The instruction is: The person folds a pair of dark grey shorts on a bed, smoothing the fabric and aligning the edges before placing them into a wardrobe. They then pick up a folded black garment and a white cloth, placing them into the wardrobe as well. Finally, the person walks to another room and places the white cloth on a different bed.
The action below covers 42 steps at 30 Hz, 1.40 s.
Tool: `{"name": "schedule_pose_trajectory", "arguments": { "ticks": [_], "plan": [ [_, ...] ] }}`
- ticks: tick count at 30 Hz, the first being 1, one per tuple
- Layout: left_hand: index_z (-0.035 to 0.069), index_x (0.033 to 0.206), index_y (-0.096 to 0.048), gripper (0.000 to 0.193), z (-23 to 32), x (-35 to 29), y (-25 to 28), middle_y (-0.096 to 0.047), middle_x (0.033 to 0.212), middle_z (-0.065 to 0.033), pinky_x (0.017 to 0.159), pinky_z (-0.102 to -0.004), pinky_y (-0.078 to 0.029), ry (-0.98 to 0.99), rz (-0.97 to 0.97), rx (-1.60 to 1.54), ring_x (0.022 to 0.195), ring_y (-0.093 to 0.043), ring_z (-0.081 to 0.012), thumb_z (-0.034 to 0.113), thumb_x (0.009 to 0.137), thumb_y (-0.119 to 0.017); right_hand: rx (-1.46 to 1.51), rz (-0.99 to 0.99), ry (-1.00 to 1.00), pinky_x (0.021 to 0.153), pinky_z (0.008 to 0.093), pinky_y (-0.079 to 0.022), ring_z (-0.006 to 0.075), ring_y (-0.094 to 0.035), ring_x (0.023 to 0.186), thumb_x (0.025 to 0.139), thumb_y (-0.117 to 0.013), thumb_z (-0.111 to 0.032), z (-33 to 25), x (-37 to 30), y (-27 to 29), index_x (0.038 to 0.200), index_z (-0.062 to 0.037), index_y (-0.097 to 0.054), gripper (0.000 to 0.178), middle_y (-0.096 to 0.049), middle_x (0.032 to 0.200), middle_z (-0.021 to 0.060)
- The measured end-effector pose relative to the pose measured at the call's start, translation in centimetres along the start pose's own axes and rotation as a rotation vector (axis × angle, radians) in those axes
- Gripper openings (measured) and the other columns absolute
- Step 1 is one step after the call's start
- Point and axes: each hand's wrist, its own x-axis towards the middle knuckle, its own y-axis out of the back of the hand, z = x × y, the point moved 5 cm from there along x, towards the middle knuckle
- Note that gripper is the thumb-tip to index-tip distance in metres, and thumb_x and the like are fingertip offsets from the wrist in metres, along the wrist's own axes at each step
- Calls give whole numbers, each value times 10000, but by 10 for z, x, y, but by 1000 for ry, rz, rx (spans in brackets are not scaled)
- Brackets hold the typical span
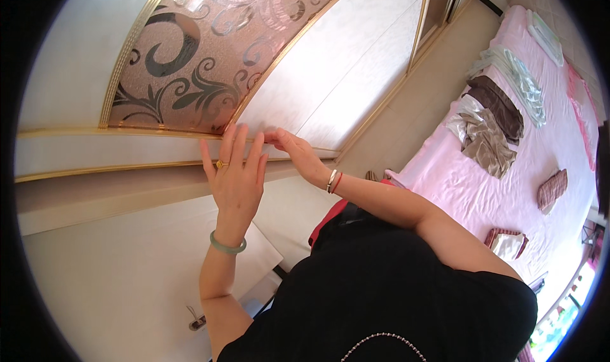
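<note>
My left hand (236, 177), with a ring and a green bangle, lies with its fingers spread against the gold trim at the lower edge of a wardrobe door (184, 76). That door carries a pinkish panel with dark scroll patterns. Beside it, my right hand (297, 157) stretches its fingers toward the left fingertips, close to the corner where the patterned panel meets a white panel (337, 63). A silver bracelet and a red band circle the right wrist. Neither hand visibly holds anything; the right fingertips are partly hidden behind the left hand.
Right of me stands a bed with a pink sheet (438, 152), bearing brown garments (489, 143), folded striped clothes (553, 190) and clear plastic packaging (521, 85). A white door (127, 279) with a handle (197, 322) is at lower left. Tiled floor (406, 95) runs between wardrobe and bed.
</note>
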Motion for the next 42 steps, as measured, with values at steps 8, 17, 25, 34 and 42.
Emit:
{"name": "schedule_pose_trajectory", "arguments": {
  "ticks": [8, 17, 25, 34, 42],
  "plan": [
    [170, 1209, -674, 309, -4, -4, -5, -610, 1250, -16, 1118, -488, -253, -3, -52, 16, 1239, -526, -198, 224, 905, -685, 9, -37, -7, 1064, 325, -403, 193, -566, 1189, 1068, -389, -435, 1, 4, 2, 1231, 28, -615, 540, -640, 1217, 106],
    [160, 1221, -663, 348, -1, 15, -1, -617, 1197, -44, 1005, -436, -320, 39, -117, 68, 1186, -537, -220, 252, 887, -698, -83, -164, -32, 1081, 343, -390, 203, -559, 1228, 1071, -377, -407, -3, 14, 7, 1288, 23, -597, 529, -636, 1283, 131],
    [104, 1232, -662, 333, 63, 99, -36, -653, 1218, -78, 999, -415, -429, -65, -72, -251, 1141, -600, -266, 200, 914, -669, -4, -8, -115, 1060, 353, -423, 199, -575, 1199, 1059, -419, -428, -33, 43, 92, 1248, 11, -632, 523, -649, 1250, 104],
    [29, 1268, -605, 388, 205, 361, -66, -601, 1328, -122, 1113, -463, -361, -399, 157, -312, 1304, -513, -285, 77, 885, -641, 66, 710, 492, 1026, 312, -447, 155, -573, 1196, 1030, -545, -269, -225, 96, 331, 1310, 21, -601, 407, -643, 1282, 98],
    [27, 1326, -583, 398, 266, 608, -52, -561, 1412, -108, 1195, -449, -252, -664, 318, 289, 1384, -445, -253, 92, 943, -495, -241, 835, 791, 1035, 335, -439, 240, -569, 1246, 982, -608, -173, -401, 172, 441, 1340, -50, -585, 379, -601, 1364, 114]
  ]
}}
